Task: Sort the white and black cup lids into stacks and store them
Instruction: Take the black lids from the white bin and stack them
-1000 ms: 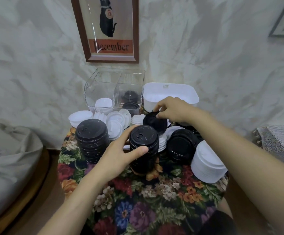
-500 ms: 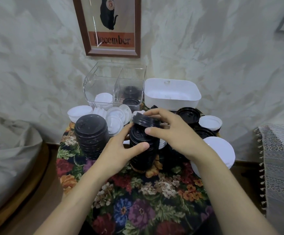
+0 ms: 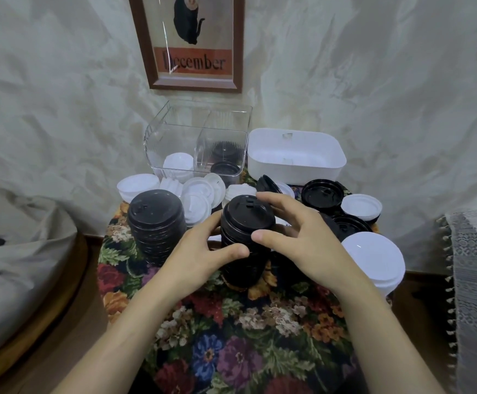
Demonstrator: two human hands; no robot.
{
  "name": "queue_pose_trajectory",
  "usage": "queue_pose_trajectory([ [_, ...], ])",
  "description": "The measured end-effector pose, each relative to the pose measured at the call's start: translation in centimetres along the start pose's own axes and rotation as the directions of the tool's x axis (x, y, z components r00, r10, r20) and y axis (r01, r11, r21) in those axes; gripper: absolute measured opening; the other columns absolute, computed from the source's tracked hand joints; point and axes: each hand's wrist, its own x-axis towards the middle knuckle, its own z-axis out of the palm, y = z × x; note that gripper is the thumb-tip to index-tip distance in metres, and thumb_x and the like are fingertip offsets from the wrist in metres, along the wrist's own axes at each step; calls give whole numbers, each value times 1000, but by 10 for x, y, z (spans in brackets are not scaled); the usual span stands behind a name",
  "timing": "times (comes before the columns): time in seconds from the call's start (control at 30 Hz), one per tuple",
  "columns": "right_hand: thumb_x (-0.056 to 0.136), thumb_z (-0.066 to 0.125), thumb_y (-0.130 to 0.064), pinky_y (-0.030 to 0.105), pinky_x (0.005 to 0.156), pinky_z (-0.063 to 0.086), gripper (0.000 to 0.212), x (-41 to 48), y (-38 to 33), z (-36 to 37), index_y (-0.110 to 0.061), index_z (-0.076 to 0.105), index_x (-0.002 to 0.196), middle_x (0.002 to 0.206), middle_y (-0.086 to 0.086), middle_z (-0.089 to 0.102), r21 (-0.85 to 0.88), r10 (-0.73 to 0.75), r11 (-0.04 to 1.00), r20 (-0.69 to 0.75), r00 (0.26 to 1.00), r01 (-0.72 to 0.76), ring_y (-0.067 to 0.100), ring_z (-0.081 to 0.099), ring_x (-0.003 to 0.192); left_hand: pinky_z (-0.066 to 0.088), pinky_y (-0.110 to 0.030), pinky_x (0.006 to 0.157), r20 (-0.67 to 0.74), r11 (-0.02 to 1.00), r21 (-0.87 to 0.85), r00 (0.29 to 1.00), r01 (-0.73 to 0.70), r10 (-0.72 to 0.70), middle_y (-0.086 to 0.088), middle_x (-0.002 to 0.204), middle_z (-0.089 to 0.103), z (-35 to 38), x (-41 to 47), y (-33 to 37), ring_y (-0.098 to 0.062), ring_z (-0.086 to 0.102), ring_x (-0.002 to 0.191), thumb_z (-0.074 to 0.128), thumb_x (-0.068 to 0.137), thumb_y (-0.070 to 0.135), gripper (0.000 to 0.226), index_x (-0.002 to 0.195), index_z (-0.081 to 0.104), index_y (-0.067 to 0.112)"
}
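Note:
A tall stack of black lids (image 3: 245,231) stands in the middle of the floral table (image 3: 231,331). My left hand (image 3: 203,251) grips its left side, thumb across the front. My right hand (image 3: 297,240) curls round the top of the stack from the right, thumb on its front. A second black stack (image 3: 156,223) stands to the left. Loose white lids (image 3: 197,197) lie behind it. A white stack (image 3: 373,260) lies on its side at the right. Loose black lids (image 3: 321,194) and a white lid (image 3: 361,207) lie behind my right hand.
A clear two-part bin (image 3: 197,137) at the back holds white lids on the left and black lids on the right. A white tub (image 3: 297,155) stands beside it. The wall is close behind. A lace-covered surface (image 3: 476,265) is on the right, grey fabric on the left.
My right hand picked a black lid from behind the stack, carried it over and set it on top of the middle stack. My left hand stayed on the stack.

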Motion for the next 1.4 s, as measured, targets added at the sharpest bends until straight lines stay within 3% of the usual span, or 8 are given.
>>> queue_pose_trajectory([
  [0.17,81,77,-49,40,116,42,69,2,-1,-2,-44,53,145,146,-26,54,-91,21,996,22,1000,-19,-5,46,138,49,-47,110,14,1000,-25,1000,-8,8,19,135,67,0,-1,2,-4,60,129,75,69,80,87,144,55,41],
  [0.3,89,79,-36,34,112,45,67,2,-2,-3,-40,50,149,148,-27,48,-121,24,992,45,999,-18,-7,43,138,47,-44,112,28,1000,-14,999,-16,16,21,136,65,0,-2,2,-2,57,131,75,72,76,85,146,52,40],
  [0.43,88,78,-40,33,112,46,71,4,0,-2,-40,46,151,149,-26,46,-101,32,995,62,998,-25,-6,43,139,46,-41,112,23,1000,-1,1000,-15,16,24,134,65,1,-4,1,2,58,129,75,78,63,73,144,52,42],
  [0.63,89,80,-31,31,110,47,64,1,-1,0,-46,48,143,142,-26,54,-40,40,998,37,998,-39,-9,46,135,47,-42,111,11,999,-16,1000,-28,29,21,134,67,2,-2,-1,-2,59,129,77,73,70,80,143,54,39],
  [0.83,86,80,-42,26,111,42,68,2,-3,2,-46,47,146,141,-32,44,-109,51,993,28,998,-48,-17,42,130,48,-37,109,57,1000,-25,998,-18,19,20,137,65,1,0,-4,-1,61,127,80,77,55,77,146,51,39],
  [1.07,88,81,-36,28,110,45,68,3,-5,4,-45,47,146,137,-24,58,-110,61,992,49,997,-55,-7,54,126,44,-40,112,85,998,-61,996,-26,31,18,141,62,0,1,-7,-5,56,133,82,79,49,72,144,51,42],
  [1.23,89,80,-33,23,110,44,72,3,-11,2,-40,44,151,144,-26,51,-147,54,988,86,995,-41,-8,50,130,46,-28,107,95,987,-157,995,-26,42,13,140,64,5,-1,-9,-9,58,132,81,82,36,67,142,52,39],
  [1.4,89,80,-32,11,106,40,75,5,-8,2,-37,42,154,141,-29,48,-144,55,989,90,994,-41,-13,48,129,45,-12,98,73,987,-154,996,-43,55,19,135,66,11,-2,-8,-1,60,127,82,86,15,67,141,51,35],
])
